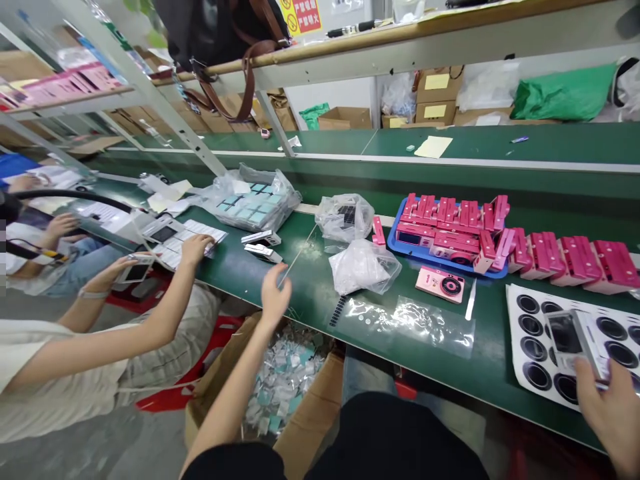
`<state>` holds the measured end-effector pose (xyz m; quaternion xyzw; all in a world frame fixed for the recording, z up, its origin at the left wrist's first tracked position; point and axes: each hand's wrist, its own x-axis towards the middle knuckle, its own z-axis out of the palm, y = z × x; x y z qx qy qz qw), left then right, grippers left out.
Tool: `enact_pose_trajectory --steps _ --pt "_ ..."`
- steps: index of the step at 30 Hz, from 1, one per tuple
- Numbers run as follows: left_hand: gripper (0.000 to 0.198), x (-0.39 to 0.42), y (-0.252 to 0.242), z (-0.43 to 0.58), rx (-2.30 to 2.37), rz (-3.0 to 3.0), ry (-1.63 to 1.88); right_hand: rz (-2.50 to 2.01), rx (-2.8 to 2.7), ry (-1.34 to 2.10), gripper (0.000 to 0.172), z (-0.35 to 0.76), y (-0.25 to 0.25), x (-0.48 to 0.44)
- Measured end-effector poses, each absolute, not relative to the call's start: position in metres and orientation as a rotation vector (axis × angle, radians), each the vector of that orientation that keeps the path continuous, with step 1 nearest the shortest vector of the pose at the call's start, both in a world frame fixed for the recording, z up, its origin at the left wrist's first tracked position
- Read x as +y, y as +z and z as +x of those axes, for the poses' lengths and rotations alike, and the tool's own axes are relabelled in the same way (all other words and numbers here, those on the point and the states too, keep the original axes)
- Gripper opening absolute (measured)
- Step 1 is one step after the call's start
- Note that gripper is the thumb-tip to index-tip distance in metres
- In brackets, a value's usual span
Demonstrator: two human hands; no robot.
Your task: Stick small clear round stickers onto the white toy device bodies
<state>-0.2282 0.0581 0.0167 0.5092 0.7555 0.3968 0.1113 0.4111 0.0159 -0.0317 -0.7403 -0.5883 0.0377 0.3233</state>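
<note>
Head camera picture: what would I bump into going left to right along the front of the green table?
You'd meet the left hand → crumpled clear bag → pink camera → thin white strip → right hand, holding a grey part.

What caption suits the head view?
Left hand hovers over green bench; right hand holds a grey part beside pink camera shells.

Matt green conveyor belt (310, 293), smooth silver-grey plastic camera panel (567, 337) with glossy dark screen, glossy white paper sticker sheet (515, 327) with black rings, crinkled clear plastic bags (363, 267) (shiny where creased), smooth pink plastic camera (441, 283), dull brown cardboard box (320, 413)
</note>
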Motion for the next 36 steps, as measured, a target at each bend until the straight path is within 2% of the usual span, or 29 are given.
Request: enact_pose_trajectory --steps 3,5,6,8,10,12,15,18,22,25,28,31,34,36 --pt "0.031 0.015 -0.002 -0.156 1.887 1.482 1.140 -2.158 -1.112 0.326 0.023 0.377 -0.022 0.008" --pt "0.034 -0.004 -0.011 -0.106 1.629 1.470 1.059 -2.061 -1.087 0.667 0.042 0.341 -0.013 0.003" --pt "0.042 -0.008 -0.013 -0.083 1.459 1.431 1.024 -1.948 -1.003 0.797 0.056 0.320 -0.009 0.002" --pt "0.075 -0.012 -0.014 -0.047 0.948 1.109 0.995 -1.702 -0.977 1.299 0.066 0.277 0.000 0.001" --pt "0.103 -0.010 -0.012 -0.027 0.667 0.890 0.970 -1.481 -1.070 1.764 0.061 0.239 0.009 0.003" --pt "0.112 -0.008 -0.009 -0.022 0.613 0.785 0.995 -1.283 -1.206 1.960 0.057 0.210 0.018 0.010" --pt "0.105 -0.008 -0.008 -0.031 0.693 0.743 1.070 -1.122 -1.536 1.915 0.049 0.187 0.032 0.022" --pt "0.097 -0.010 -0.011 -0.039 0.797 0.795 1.175 -1.090 -1.885 1.542 0.044 0.176 0.041 0.029" --pt "0.094 -0.013 -0.014 -0.033 0.909 0.916 1.250 -0.992 -2.269 0.968 0.055 0.167 0.047 0.029" --pt "0.094 -0.013 -0.013 -0.026 0.941 0.953 1.246 -0.990 -2.418 0.779 0.058 0.165 0.049 0.028" --pt "0.092 -0.015 -0.009 -0.023 0.942 0.985 1.235 -0.978 -2.426 0.796 0.052 0.170 0.050 0.033" --pt "0.089 -0.017 -0.004 -0.021 0.904 1.021 1.218 -0.969 -2.276 1.039 0.043 0.179 0.054 0.043" --pt "0.089 -0.020 -0.001 -0.019 0.889 1.024 1.192 -1.029 -2.051 1.348 0.045 0.187 0.062 0.051" --pt "0.091 -0.021 -0.001 -0.018 0.886 1.009 1.185 -1.066 -2.002 1.425 0.047 0.190 0.068 0.049"
